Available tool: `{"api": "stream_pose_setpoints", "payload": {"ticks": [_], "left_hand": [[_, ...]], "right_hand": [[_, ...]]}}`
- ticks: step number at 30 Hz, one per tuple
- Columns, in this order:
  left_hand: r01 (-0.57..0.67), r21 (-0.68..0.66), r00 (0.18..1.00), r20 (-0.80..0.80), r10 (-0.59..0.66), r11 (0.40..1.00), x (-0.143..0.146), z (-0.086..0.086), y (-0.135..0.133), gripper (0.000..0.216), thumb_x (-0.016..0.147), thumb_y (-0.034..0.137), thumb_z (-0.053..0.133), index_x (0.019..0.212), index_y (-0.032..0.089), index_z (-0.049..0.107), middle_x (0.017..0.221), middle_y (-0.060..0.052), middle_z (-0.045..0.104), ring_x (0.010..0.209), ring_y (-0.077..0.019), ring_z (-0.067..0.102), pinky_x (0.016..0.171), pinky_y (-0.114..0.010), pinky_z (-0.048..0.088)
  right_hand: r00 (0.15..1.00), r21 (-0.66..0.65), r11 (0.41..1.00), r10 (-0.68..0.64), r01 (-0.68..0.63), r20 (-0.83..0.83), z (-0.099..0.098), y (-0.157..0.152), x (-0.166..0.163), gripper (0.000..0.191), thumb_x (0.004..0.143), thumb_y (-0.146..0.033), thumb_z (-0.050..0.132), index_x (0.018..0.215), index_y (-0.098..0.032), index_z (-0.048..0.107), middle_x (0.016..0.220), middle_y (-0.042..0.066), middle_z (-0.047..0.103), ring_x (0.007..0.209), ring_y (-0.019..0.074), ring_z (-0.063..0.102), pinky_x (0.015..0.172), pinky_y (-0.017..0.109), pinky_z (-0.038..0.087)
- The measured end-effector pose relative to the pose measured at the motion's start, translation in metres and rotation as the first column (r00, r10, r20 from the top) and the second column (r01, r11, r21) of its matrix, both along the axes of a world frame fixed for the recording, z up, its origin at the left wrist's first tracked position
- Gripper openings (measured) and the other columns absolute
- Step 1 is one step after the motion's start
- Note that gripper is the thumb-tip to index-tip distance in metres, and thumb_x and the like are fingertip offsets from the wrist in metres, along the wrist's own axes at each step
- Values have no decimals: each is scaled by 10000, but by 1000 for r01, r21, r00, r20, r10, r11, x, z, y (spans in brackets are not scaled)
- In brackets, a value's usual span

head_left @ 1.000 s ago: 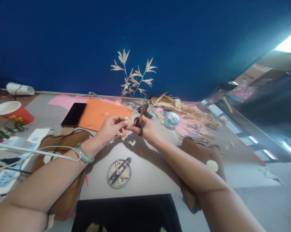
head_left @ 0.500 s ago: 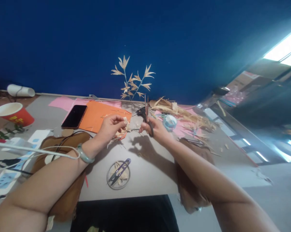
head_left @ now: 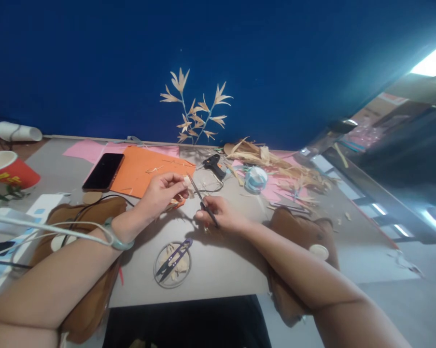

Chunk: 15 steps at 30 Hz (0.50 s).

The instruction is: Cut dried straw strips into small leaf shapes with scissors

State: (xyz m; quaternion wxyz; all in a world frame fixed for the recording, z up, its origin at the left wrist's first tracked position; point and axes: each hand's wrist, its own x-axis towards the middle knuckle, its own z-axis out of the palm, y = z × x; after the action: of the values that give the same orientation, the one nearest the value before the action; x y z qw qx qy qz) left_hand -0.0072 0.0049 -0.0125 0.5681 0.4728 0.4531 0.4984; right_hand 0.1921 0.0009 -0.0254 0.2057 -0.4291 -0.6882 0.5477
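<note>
My left hand [head_left: 162, 190] is raised a little above the grey table [head_left: 218, 261] and pinches a small pale straw piece [head_left: 186, 181] between thumb and fingers. My right hand [head_left: 219, 217] rests low on the table, closed round the dark handles of a pair of scissors [head_left: 202, 201]. The blades point up and left toward the straw piece and look nearly closed. A green bangle [head_left: 113, 237] sits on my left wrist.
A small thread snipper [head_left: 173, 259] lies on a round dish near the front edge. Farther back are an orange sheet [head_left: 145, 167], a black phone [head_left: 103, 171], a glue gun [head_left: 214, 165], a tape roll [head_left: 256, 179], dried straw [head_left: 275, 166], a red cup [head_left: 6, 167] and brown bags [head_left: 301, 232].
My right hand has come down from mid-air to the table with the scissors, whose blades now tilt toward my left hand. The left hand has barely moved.
</note>
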Motion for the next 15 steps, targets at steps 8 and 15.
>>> {"api": "stream_pose_setpoints", "payload": {"ticks": [8,15], "left_hand": [[28,8,1000,-1,-28,1000,1,-1,-4,267,686,367,746,770,139,633,636,-20,663,546,-113,603,567,-247,524],[35,7,999,6,-35,999,0,-3,-3,252,708,367,734,784,145,640,656,-21,668,545,-111,606,554,-239,525]], "right_hand": [[999,-143,990,-1,-6,-47,3,-6,1,487,660,-560,720,640,-197,396,458,-51,527,379,89,476,362,183,322],[996,-124,991,-51,41,-76,0,-5,-1,483,657,-539,732,620,-192,396,455,-49,531,384,79,474,376,178,306]]}}
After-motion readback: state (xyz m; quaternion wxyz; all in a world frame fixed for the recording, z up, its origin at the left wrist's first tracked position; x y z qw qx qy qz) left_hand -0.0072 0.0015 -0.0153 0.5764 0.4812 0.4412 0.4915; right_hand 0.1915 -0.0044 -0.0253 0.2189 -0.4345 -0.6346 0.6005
